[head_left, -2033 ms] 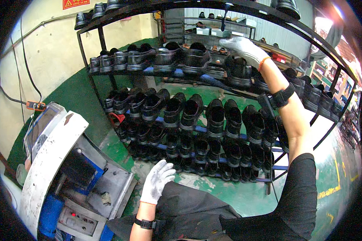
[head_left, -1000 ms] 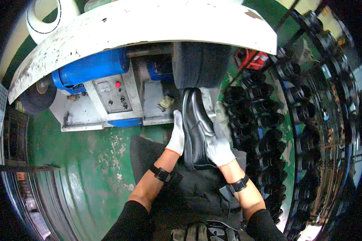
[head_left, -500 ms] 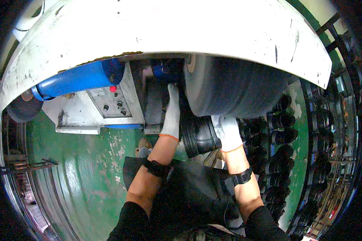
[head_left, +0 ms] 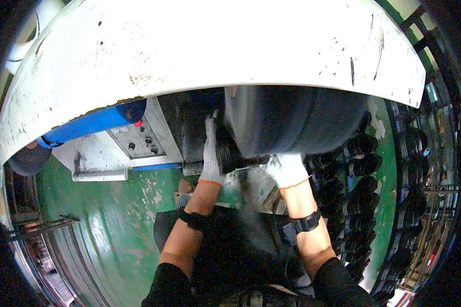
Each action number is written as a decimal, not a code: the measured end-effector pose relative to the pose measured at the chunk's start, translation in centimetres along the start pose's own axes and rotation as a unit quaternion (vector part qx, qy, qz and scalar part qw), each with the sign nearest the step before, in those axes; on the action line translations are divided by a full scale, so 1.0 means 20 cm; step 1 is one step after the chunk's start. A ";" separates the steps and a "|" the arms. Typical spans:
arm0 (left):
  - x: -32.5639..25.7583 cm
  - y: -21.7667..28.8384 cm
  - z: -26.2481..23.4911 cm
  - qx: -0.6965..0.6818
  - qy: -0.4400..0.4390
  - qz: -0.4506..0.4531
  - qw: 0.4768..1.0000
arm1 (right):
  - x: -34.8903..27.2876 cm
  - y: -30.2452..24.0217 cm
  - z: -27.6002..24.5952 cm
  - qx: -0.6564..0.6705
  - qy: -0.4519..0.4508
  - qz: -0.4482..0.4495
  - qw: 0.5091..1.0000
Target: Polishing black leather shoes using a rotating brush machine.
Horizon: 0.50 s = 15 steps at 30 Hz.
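Both hands wear white knit gloves with orange cuffs, the left hand (head_left: 210,153) and the right hand (head_left: 287,169) alike, and a black strap circles each wrist. The shoe (head_left: 230,153) between them is black. Above it the machine hood (head_left: 189,51) is off-white, speckled with dark chips and grime. A blue cylinder (head_left: 92,123) sits beside a grey control panel (head_left: 138,140) with one red button. The floor (head_left: 118,215) is green, worn pale in patches. Black boots (head_left: 358,163) fill the rack.

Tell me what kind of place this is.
Probably a shoe factory floor: racks of black shoes at the right, a big white-hooded machine with a control panel, a green painted floor, and gloved hands pressing a black shoe into the machine.
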<state>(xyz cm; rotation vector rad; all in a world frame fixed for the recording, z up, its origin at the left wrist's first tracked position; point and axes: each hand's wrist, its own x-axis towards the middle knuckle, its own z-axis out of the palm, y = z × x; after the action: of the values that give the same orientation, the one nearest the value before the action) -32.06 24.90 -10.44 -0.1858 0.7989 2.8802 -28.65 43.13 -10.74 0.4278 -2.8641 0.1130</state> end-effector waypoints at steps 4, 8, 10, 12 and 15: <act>-0.10 0.07 0.10 0.101 0.133 -0.096 0.981 | 0.07 -0.01 -0.06 0.486 -0.196 0.253 0.813; -0.10 0.09 0.14 0.173 0.137 -0.081 0.972 | 0.06 -0.01 -0.11 -0.002 0.076 -0.032 0.997; -0.11 0.10 0.14 0.169 0.144 -0.085 0.971 | 0.05 -0.01 -0.10 0.070 0.084 -0.015 0.994; -0.13 0.14 0.13 0.188 0.182 -0.070 0.963 | 0.06 -0.06 -0.12 0.129 -0.072 0.009 0.989; -0.02 0.00 0.08 0.261 0.127 -0.051 0.956 | -0.03 0.27 -0.04 0.002 -0.007 -0.036 0.999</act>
<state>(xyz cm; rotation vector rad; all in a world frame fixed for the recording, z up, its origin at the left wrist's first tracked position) -31.87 25.57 -9.06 -0.5179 1.5077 2.4689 -29.45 48.48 -10.36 0.5352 -2.8584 0.1035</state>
